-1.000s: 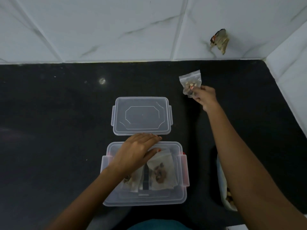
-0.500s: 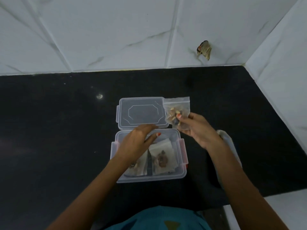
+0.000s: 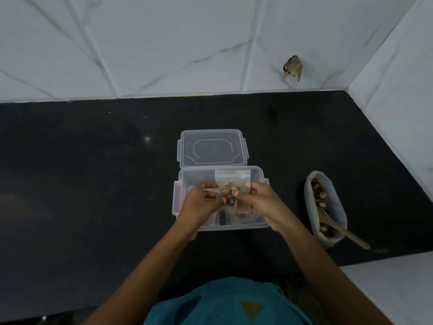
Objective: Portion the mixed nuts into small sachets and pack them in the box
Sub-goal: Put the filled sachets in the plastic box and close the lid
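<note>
Your left hand (image 3: 201, 204) and right hand (image 3: 260, 202) both pinch the small clear plastic sachet of mixed nuts (image 3: 232, 181) over the clear rectangular plastic box (image 3: 196, 175), long axis near-to-far, top edge pointing far.

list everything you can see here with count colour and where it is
box: 1, clear, open, middle of the counter
lid: 1, clear, flat on the counter just behind the box
held sachet: 1, clear with nuts inside, over the box
packed sachets: count hidden by the hands, clear, inside the box
bag: 1, whitish, open, on the counter right of the box
nuts: many, brown and tan, in the bag
spoon: 1, wooden, bowl in the bag, handle sticking out
counter: 1, black
wall: white marbled tiles, behind and right
scrap: 1, brownish, on the wall; cannot tell what
top: 1, teal, bottom edge
left hand: 1, grip on the held sachet
right hand: 1, grip on the held sachet
</note>
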`<state>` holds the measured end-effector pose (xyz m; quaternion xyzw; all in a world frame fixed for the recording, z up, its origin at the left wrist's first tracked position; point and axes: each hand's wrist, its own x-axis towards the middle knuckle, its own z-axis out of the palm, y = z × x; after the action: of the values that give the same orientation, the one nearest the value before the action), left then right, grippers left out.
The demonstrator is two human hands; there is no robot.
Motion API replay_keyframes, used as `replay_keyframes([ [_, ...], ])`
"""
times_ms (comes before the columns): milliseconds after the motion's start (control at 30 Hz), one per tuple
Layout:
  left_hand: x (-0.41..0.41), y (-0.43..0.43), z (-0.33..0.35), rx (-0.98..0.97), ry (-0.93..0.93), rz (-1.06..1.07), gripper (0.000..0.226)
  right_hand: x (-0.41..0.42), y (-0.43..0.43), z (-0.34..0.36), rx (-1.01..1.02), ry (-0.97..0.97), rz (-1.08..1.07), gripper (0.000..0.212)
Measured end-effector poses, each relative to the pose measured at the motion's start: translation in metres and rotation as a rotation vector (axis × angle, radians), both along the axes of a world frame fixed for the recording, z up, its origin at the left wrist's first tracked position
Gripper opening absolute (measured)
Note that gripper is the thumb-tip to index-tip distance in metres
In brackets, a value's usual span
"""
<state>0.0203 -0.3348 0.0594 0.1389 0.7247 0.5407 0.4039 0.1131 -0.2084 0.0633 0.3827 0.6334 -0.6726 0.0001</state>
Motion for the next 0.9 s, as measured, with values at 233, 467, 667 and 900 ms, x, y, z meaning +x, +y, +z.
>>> replay_keyframes([
  [233, -0.001, -0.001, -0.014, -0.222, 0.161, -0.13, 0.021, -0.016, -0.012, -0.015, 0.424, -0.241, 0.138, 0.035],
  [467, -0.002, 0.003, -0.017, -0.467, 0.501, -0.354, 0.027, -0.021, -0.019, -0.024, 0.703, -0.415, 0.266, 0.034],
  [667, -0.004, 0.005, -0.017, -0.555, 0.533, -0.429, 0.023, -0.017, -0.02, -0.03, 0.763, -0.442, 0.332, 0.045],
  [900, -0.012, 0.001, -0.012, -0.464, 0.535, -0.323, 0.024, -0.027, -0.006, -0.015, 0.555, -0.392, 0.246, 0.044],
])
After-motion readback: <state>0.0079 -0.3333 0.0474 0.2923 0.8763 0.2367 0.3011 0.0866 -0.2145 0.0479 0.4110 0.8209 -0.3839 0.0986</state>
